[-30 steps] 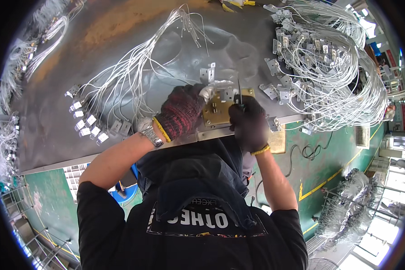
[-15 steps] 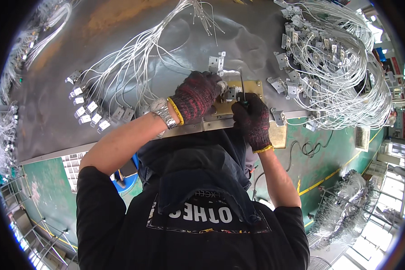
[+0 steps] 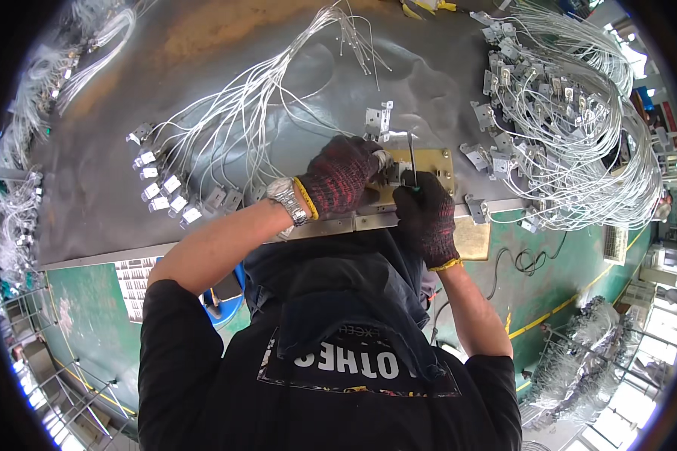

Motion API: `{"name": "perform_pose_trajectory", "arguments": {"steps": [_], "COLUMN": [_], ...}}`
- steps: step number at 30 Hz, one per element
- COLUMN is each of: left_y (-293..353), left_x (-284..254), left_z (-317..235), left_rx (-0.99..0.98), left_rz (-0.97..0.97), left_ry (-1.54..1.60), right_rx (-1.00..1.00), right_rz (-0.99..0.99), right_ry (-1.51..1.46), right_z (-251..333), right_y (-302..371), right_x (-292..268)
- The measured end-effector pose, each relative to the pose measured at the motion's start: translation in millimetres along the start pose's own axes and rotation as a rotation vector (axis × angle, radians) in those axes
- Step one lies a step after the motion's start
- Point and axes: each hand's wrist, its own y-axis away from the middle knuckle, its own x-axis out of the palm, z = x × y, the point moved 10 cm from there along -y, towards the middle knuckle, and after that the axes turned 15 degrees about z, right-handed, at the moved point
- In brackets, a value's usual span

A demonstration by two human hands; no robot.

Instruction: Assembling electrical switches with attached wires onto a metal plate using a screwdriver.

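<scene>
Both my hands wear dark knitted gloves with red flecks and yellow cuffs. My left hand [image 3: 342, 177] is closed at the left side of a brass-coloured plate fixture [image 3: 445, 167]; its fingertips press on a small part that I cannot make out. A small metal block [image 3: 400, 174] sits on the fixture between my hands. In my right fist [image 3: 427, 214] is a screwdriver [image 3: 411, 152], its thin shaft pointing away from me and a bit of green handle showing. Just beyond the fixture lies a silver bracket [image 3: 378, 120].
To the left, a fan of white cables [image 3: 241, 113] ends in several metal brackets [image 3: 171, 184]. A large heap of cables with brackets [image 3: 572, 143] covers the right side. The metal table's front edge [image 3: 226, 244] runs before me. A black cord [image 3: 530, 259] lies on the green floor.
The whole view has shifted slightly, so everything sits a little lower and further right. Both hands stay at the fixture, and the screwdriver is still in my right hand.
</scene>
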Motion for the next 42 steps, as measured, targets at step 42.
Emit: {"name": "perform_pose_trajectory", "arguments": {"steps": [42], "left_y": [-20.5], "left_x": [22.4], "left_z": [-13.6], "left_rx": [0.029], "left_rz": [-0.443], "left_ry": [-0.302], "right_rx": [-0.031], "right_rz": [0.131], "right_ry": [-0.103], "right_z": [4.2], "right_y": [10.4], "right_x": [5.2]}}
